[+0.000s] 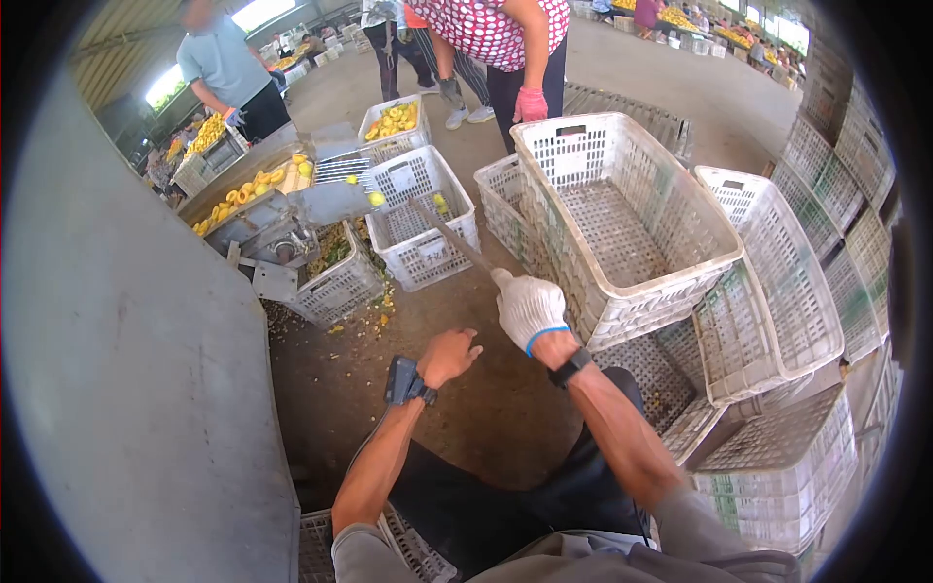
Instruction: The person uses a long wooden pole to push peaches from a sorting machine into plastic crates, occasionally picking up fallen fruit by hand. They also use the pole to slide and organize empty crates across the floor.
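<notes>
My right hand (532, 309), in a white knit glove with a blue cuff, is closed around a long thin stick (452, 236). The stick's far end reaches over a white plastic crate (425, 255) with a few yellow-green fruits in it. My left hand (449, 357) is bare and hangs over the floor, its fingers loosely bent with a gap between them and nothing seen in them. A yellow-green fruit (376, 198) lies at the crate's left edge, by the end of a metal chute (335, 202).
Large stacked crates (671, 274) rise to my right, with more crates (777, 291) beyond. A grey metal panel (146, 321) fills the left. Yellow fruit halves (248, 191) lie on the machine; a scrap-filled crate (335, 287) stands below. People stand ahead, one wearing a pink glove (531, 104).
</notes>
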Demonstrator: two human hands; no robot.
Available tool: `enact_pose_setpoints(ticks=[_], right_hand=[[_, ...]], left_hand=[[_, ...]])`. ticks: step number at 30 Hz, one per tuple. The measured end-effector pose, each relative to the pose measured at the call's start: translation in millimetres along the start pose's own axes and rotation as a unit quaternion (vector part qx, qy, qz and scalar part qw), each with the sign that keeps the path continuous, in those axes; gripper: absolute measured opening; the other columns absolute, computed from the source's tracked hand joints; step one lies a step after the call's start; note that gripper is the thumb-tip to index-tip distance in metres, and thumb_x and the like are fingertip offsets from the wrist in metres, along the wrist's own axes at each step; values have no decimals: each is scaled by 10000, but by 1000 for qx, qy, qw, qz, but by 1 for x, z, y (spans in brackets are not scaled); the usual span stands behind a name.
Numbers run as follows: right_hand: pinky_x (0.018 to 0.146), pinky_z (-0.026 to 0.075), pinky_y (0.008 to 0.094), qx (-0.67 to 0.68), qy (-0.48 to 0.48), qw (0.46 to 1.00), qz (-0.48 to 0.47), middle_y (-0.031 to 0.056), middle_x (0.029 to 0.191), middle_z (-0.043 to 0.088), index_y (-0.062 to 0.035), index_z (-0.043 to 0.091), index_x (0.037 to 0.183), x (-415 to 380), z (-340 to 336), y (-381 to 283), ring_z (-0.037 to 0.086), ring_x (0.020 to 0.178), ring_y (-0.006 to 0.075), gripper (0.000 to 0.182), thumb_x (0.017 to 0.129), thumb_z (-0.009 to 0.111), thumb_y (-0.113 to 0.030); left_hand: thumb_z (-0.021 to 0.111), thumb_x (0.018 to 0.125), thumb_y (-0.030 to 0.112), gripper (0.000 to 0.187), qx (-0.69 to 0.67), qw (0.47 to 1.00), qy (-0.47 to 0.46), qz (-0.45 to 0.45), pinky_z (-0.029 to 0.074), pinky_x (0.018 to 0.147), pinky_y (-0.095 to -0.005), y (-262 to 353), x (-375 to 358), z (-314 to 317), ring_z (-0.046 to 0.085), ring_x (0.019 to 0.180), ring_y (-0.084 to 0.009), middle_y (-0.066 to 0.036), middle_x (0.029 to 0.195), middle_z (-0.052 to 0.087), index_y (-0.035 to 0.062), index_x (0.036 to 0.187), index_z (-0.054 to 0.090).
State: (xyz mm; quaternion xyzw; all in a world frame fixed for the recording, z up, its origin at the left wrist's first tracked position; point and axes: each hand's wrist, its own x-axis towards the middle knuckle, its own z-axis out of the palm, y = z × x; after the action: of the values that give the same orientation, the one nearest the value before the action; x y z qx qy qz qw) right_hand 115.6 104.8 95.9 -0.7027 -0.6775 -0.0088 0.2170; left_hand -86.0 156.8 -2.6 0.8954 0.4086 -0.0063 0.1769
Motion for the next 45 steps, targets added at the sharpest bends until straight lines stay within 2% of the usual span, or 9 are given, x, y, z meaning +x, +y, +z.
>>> enact_pose_setpoints(ticks=[8,11,17,20,27,31,36,44,45], right_hand=[[602,562,492,-57,23,996,-64,143,782,723,-119,660,1092,-16,-63,10,726,706,375,167,938,624,-172],[601,552,473,-39,5,998,-45,134,820,713,-165,659,1201,-71,-131,15,707,697,361,252,961,633,-236],[595,551,430,50,-23,998,4,117,724,672,-197,704,1309,-200,-273,41,689,646,317,445,868,760,-186],[618,571,392,146,-27,988,41,120,766,715,-133,747,1234,-259,-317,63,717,665,297,416,825,808,-177],[668,586,363,210,-32,975,66,125,854,764,-77,760,1212,-325,-347,115,759,740,306,410,835,836,-218],[659,584,389,196,-84,977,17,102,809,745,-130,769,1216,-338,-354,141,744,720,319,405,829,832,-227],[674,589,376,149,-166,975,15,66,854,753,-164,766,1200,-329,-339,119,737,733,279,395,809,818,-184],[646,568,409,183,-186,965,-1,73,850,707,-214,684,1316,-325,-303,126,712,736,303,430,894,752,-263],[650,568,409,197,-185,963,1,71,850,707,-213,688,1311,-324,-301,127,713,739,302,428,892,755,-266]], left_hand=[[604,1018,375,443,-87,992,73,55,534,956,-513,56,-17,3,671,1094,-435,-231,1171,718,55,1322,634],[641,999,362,518,-59,995,72,-39,536,957,-516,72,-13,-17,651,1141,-439,-247,1264,679,41,1398,564],[820,861,215,877,-47,932,359,30,384,1167,-530,100,-14,-23,437,1413,-432,-264,1556,412,-21,1552,333],[853,827,221,921,-34,924,372,76,264,1243,-562,123,-21,-30,338,1486,-417,-235,1611,350,-14,1559,344],[702,923,287,549,-73,924,331,175,285,1225,-589,131,-67,-18,469,1379,-416,-225,1464,518,-4,1351,518],[644,957,236,525,-88,917,373,112,327,1196,-538,154,-73,-47,477,1366,-429,-231,1447,532,-18,1394,503],[759,904,345,782,-103,908,356,194,285,1225,-556,196,-28,-71,403,1442,-433,-242,1565,420,-34,1498,422],[819,839,369,668,163,917,338,137,270,1235,-560,220,47,-36,503,1323,-402,-233,1234,628,-42,1313,590],[810,855,352,425,176,901,371,137,319,1207,-550,225,49,-43,603,1119,-371,-204,1011,663,-2,1041,667]])
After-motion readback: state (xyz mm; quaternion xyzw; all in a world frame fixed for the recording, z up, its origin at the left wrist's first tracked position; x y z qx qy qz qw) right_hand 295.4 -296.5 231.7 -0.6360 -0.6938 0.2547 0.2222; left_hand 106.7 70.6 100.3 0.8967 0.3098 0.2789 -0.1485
